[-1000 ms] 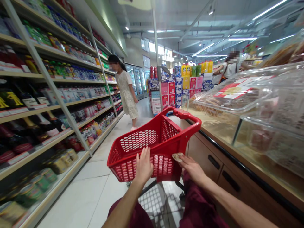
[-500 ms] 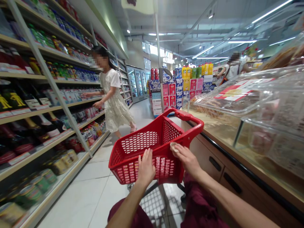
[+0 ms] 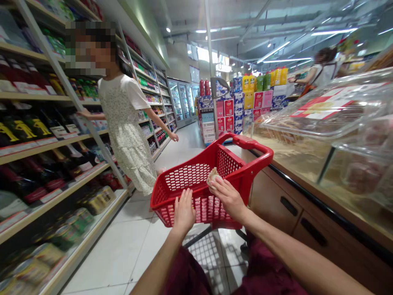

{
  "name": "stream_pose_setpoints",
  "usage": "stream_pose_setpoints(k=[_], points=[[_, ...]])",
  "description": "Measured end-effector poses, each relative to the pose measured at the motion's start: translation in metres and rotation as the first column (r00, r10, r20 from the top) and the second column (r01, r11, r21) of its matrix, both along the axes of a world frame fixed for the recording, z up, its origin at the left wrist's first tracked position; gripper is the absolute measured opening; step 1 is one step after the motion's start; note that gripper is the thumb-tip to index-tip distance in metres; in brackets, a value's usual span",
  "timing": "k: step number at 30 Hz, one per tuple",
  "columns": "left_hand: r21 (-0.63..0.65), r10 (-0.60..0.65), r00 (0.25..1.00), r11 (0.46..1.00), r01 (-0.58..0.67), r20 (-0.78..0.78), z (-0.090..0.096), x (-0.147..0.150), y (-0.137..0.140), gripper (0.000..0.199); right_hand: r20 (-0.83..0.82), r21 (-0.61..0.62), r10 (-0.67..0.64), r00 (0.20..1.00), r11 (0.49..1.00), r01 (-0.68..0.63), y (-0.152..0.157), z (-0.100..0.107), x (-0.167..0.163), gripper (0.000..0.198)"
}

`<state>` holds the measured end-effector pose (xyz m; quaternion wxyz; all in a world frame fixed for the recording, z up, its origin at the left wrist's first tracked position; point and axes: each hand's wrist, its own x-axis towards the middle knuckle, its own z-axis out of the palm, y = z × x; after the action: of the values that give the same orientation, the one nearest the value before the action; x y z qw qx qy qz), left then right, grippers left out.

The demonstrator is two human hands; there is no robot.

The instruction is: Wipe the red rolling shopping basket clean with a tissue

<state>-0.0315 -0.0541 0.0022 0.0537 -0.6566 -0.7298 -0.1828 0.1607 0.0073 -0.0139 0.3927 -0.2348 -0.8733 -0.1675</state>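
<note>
A red plastic shopping cart (image 3: 181, 176) with perforated walls stands side-on in front of me, its handle to the right. My right hand (image 3: 229, 198) presses a crumpled pale cloth (image 3: 214, 176) against the near top rim, and its fingers are closed over it. To the left, my left hand (image 3: 184, 209) rests on the same side of the cart, fingers stretched out near the rim, with nothing held. No goods show in the visible part of the basket.
Shelves of bottles and cans (image 3: 58, 135) line the left. A person in a pale dress (image 3: 125, 131) is close beyond the cart. On the right runs a wooden counter (image 3: 285, 200) with clear plastic food boxes (image 3: 325, 106). Stacked drink cartons (image 3: 225, 110) stand ahead.
My right hand has slid the cloth leftward along the cart's rim, away from the handle. The person in the dress has come closer on the left. My left hand stays on the cart side.
</note>
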Motion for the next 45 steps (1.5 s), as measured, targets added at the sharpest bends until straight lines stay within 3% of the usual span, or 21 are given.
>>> stream_pose_setpoints(k=[6,11,18,20,24,27,29,33,35,39,45], points=[[-0.052,-0.114,0.992,0.992,0.117,0.052,0.000,-0.019,-0.005,0.064,0.125,-0.055,0.146,0.981,0.989,-0.140,-0.008,-0.036,-0.031,0.028],[-0.042,0.068,0.986,0.997,-0.062,0.155,0.003,-0.053,-0.013,0.059,0.009,-0.050,0.200,0.980,0.979,-0.199,-0.011,-0.024,-0.060,0.030],[-0.064,-0.013,0.955,0.997,0.033,0.296,0.006,-0.079,-0.021,0.059,0.177,-0.146,0.334,0.926,0.939,-0.311,-0.032,-0.039,-0.097,0.029],[-0.037,-0.013,0.916,0.999,0.030,0.402,0.007,-0.086,-0.021,0.059,0.168,-0.140,0.352,0.921,0.933,-0.332,-0.037,-0.035,-0.118,0.029],[0.019,-0.015,0.737,1.000,0.003,0.676,0.003,-0.102,-0.023,0.065,0.201,-0.177,0.326,0.924,0.940,-0.293,-0.039,-0.043,-0.146,0.027],[0.032,-0.024,0.727,0.999,0.003,0.687,-0.001,-0.109,-0.024,0.067,0.255,-0.250,0.302,0.919,0.938,-0.239,-0.038,-0.060,-0.132,0.027],[0.030,-0.015,0.739,1.000,-0.007,0.673,0.000,-0.109,-0.024,0.066,0.218,-0.253,0.293,0.931,0.938,-0.236,-0.034,-0.059,-0.112,0.030],[-0.051,0.078,0.855,0.997,-0.061,0.512,0.011,-0.096,-0.022,0.061,0.073,-0.165,0.229,0.971,0.963,-0.215,-0.019,-0.037,-0.065,0.033],[-0.089,0.092,0.914,0.994,-0.061,0.395,0.018,-0.084,-0.019,0.059,0.074,-0.160,0.188,0.979,0.972,-0.174,-0.013,-0.036,-0.044,0.032],[-0.106,0.017,0.957,0.994,0.015,0.288,0.024,-0.053,-0.009,0.057,0.185,-0.206,0.179,0.966,0.968,-0.140,-0.010,-0.046,-0.014,0.032],[-0.116,-0.130,0.970,0.981,0.156,0.204,0.021,-0.008,0.011,0.061,-0.061,-0.144,0.020,0.998,0.989,-0.028,-0.001,-0.025,0.006,0.035]])
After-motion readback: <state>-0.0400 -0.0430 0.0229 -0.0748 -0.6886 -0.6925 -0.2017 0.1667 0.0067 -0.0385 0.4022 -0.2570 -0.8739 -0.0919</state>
